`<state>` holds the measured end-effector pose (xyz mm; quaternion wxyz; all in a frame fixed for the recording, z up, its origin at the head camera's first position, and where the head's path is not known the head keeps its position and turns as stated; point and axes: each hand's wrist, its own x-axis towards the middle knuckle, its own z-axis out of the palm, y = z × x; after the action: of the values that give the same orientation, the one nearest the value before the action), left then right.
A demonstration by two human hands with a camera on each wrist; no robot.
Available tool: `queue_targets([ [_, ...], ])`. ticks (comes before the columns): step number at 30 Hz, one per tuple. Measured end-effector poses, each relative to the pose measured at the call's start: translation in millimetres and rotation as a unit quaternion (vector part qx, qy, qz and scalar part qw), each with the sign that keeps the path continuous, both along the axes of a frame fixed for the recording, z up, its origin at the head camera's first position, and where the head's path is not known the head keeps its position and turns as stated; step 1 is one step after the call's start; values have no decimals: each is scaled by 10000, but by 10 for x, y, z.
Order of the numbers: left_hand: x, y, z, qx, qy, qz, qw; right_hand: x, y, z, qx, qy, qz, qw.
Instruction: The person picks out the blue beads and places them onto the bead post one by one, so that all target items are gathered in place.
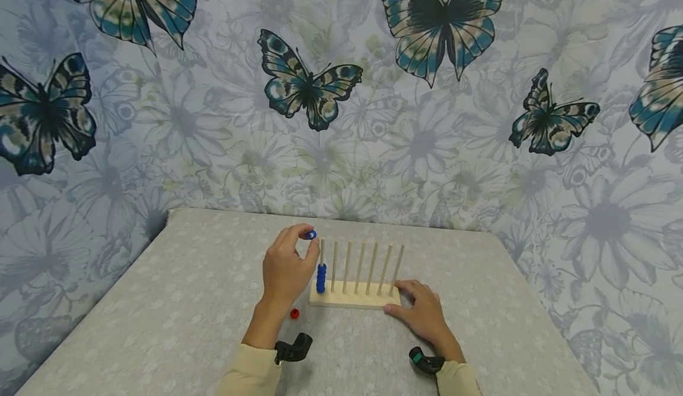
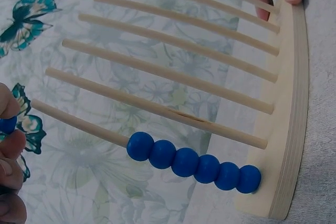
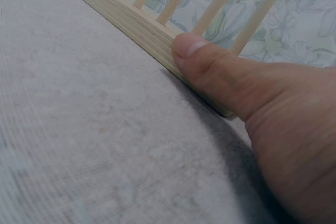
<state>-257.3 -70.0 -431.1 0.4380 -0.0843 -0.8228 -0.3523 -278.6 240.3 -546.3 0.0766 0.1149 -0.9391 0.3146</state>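
A wooden base (image 1: 354, 301) with several upright pegs stands on the table. Its leftmost peg carries a stack of several blue beads (image 2: 185, 162), and the other pegs are bare. My left hand (image 1: 288, 268) pinches one blue bead (image 1: 312, 235) between thumb and fingers, close beside the top of that leftmost peg. In the left wrist view only part of this bead shows between the fingertips. My right hand (image 1: 424, 313) grips the right end of the base, its thumb (image 3: 191, 51) against the front edge and its fingers behind.
A red bead (image 1: 294, 313) lies on the table near my left wrist, in front of the base's left end. The table has a pale patterned cloth (image 1: 203, 277). Behind it rises a wall (image 1: 427, 147) with butterflies and flowers.
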Motion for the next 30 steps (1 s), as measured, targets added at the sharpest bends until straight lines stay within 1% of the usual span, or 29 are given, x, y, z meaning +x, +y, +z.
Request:
queue_targets([
  [8, 13, 19, -1, 14, 3, -94, 10000, -9, 6, -8, 40, -104, -30, 9999],
  [15, 11, 44, 9, -20, -19, -163, 9999, -17, 0, -18, 15, 81, -3, 10000],
  [23, 0, 62, 4, -137, -21, -111, 9998, -27, 11, -8, 13, -151, -12, 9999],
  [30, -6, 73, 1, -191, -2, -157, 9997, -27, 17, -17, -14, -88, 14, 10000],
])
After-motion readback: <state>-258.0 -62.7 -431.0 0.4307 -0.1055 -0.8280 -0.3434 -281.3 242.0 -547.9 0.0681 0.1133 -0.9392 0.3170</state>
